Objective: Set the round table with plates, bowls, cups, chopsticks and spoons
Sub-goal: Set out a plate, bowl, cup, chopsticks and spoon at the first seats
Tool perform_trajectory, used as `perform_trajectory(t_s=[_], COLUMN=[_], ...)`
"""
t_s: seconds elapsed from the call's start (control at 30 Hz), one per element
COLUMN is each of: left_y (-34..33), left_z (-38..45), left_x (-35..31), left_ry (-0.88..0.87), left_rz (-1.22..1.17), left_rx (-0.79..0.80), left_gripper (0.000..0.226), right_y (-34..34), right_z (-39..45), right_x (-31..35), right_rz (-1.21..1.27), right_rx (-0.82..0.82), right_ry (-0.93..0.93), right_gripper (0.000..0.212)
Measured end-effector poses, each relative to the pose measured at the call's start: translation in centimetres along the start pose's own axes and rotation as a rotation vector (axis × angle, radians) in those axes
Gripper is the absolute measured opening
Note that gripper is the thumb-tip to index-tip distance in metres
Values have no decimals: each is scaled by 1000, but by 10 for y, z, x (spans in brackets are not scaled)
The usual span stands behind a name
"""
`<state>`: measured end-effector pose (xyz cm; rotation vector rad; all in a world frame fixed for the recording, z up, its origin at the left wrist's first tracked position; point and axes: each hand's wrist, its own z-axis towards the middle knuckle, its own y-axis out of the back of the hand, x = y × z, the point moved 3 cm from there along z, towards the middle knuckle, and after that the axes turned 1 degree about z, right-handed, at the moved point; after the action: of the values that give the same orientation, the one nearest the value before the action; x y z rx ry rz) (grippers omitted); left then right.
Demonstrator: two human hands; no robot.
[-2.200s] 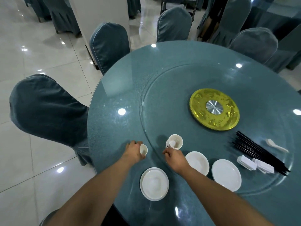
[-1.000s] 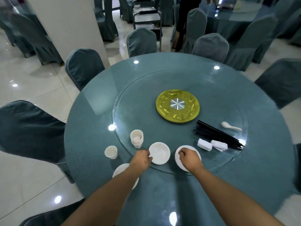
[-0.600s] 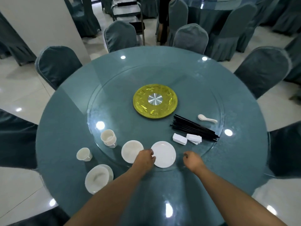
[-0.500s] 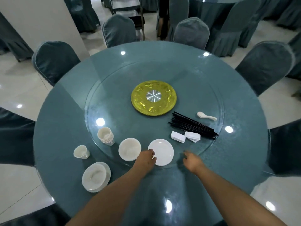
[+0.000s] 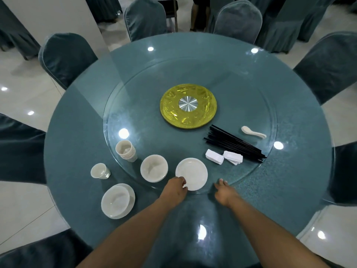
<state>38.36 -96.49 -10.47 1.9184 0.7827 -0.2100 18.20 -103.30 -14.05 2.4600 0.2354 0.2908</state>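
Observation:
A stack of white plates [image 5: 191,174] sits on the near edge of the glass turntable [image 5: 123,105]. My left hand [image 5: 174,187] pinches the stack's near-left rim with curled fingers. My right hand [image 5: 224,191] lies to the right of the plates, its straight fingertips touching the turntable's edge. Left of the plates stand stacked bowls [image 5: 154,168] and stacked cups [image 5: 126,150]. Black chopsticks [image 5: 234,145], white spoons [image 5: 253,132] and white rests [image 5: 214,156] lie on the turntable's right. On the outer table [image 5: 77,132], at the left, stand one cup [image 5: 98,171] and a bowl on a plate [image 5: 117,201].
A golden hub [image 5: 188,106] marks the turntable's centre. Blue-covered chairs [image 5: 65,57] ring the round table, with a white pillar [image 5: 63,18] behind at the left. More chairs and another table stand at the back right.
My view has shifted right around the table, so the set cup and plate now lie further left. My left hand went from the single cup to the plate stack's rim; my right hand left the plates.

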Motion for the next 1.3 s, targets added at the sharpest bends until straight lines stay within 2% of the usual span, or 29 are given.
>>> perform_trajectory(t_s=[0.13,0.3,0.47,0.63,0.8,0.97,1.2,1.3], left_y=[3,2,1,-6,-10,-5,10,18], left_z=[-1,-1,1,-3,-3,-1,0,1], left_x=[7,20,24,37,49,65,82,85], left_ry=[-3,-10,-59,-123,-105,-28,13,22], left_rz=[4,32,81,135,226,191,190,146], left_rx=[14,36,88,113,155,123,167,160], left_gripper=[30,29,27,33,39,32,32,28], right_y=[-3,-10,-10,-14,-17,-23,-22,-15], right_z=[-3,-8,-10,-8,-3,-1,1,2], right_x=[22,48,46,32,30,51,77,85], right_rz=[14,72,140,71,4,-18,-12,-15], right_rx=[10,-4,-149,-203,-139,-106,-74,-92], right_ry=[-7,101,135,111,86,102,56,35], right_gripper=[62,55,50,51,60,61,67,56])
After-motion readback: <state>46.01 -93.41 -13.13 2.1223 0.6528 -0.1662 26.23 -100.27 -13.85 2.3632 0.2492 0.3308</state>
